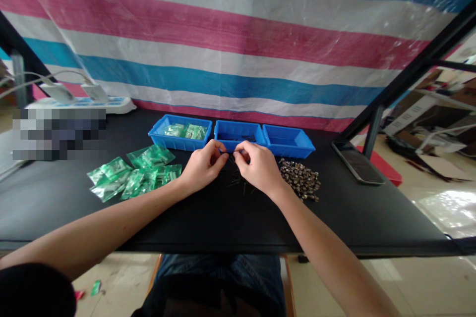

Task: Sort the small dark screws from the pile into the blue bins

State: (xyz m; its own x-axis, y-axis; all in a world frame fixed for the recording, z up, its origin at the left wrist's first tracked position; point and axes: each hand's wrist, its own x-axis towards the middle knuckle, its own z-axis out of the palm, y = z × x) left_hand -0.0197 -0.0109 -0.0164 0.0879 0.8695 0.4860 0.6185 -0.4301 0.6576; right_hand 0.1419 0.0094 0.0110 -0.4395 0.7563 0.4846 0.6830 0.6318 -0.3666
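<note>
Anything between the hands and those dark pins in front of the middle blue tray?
Nothing visible. The left hand and right hand sit right over the dark pins, fingertips pinched, just short of the middle blue tray. The green bags lie to the left, the metal pile to the right, neither in between.

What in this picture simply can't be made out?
1. Head view: whatever the left hand and right hand pinch, too small and covered by fingers.
2. Head view: dark thin pieces on the black table, barely visible against it.
3. Head view: middle blue tray contents, dark and tiny.
4. Head view: pixelated patch at left, blurred out.
</note>
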